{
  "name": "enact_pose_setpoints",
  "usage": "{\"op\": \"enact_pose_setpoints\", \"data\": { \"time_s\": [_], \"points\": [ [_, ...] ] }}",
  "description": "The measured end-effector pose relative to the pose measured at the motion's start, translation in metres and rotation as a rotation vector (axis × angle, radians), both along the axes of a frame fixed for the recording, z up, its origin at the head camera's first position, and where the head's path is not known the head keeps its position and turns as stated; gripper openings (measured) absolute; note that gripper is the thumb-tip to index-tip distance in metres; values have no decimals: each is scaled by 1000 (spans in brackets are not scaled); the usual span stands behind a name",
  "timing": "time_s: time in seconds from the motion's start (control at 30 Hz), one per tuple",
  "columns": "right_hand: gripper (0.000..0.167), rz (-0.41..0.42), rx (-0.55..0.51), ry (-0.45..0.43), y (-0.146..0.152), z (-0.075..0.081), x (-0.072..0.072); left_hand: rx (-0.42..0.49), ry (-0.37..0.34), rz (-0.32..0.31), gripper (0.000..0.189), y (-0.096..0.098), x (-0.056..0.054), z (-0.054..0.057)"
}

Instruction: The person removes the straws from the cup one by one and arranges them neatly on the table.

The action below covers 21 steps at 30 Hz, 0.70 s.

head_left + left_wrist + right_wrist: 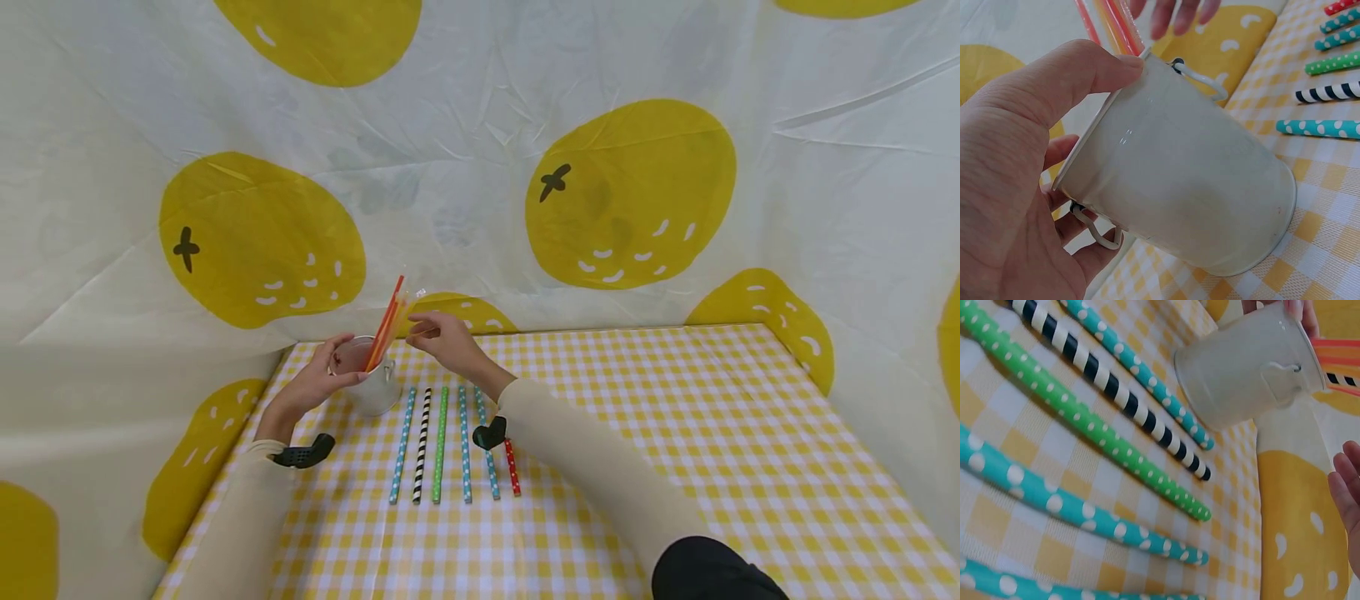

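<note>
My left hand grips the rim of a white metal bucket, thumb on the outside and fingers around the far side. The bucket is tilted and has small wire handles at its sides. Red and orange straws lean out of its mouth, with clear plastic around some. A black-and-white striped straw also shows among them. Just right of the straws is my right hand, its fingers loosely bent; no held thing shows in the right wrist view, where the hand appears apart from the bucket.
Several paper straws lie in a row on the checked tablecloth: blue dotted, black-and-white striped, green dotted, more blue ones and red dotted, partly under my right forearm. A lemon-print cloth hangs behind.
</note>
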State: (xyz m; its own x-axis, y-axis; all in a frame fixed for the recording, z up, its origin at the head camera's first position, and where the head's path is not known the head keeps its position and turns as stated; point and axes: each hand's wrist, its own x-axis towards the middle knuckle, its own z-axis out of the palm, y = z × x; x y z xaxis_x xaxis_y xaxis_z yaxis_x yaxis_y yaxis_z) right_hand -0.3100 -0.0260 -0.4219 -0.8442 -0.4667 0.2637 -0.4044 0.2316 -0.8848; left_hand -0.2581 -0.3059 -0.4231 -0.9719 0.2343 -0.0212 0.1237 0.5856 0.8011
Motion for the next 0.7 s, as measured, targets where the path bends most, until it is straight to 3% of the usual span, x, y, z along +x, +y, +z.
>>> {"op": "enact_pose_setpoints", "data": {
  "time_s": [0.33, 0.7],
  "points": [
    [19, -41, -10, 44, -28, 8, 1, -7, -3, 4, 91, -1, -2, -2],
    [18, -65, -17, 37, -34, 12, 2, 7, -35, 18, 87, 0, -1, 1]
  ]
}}
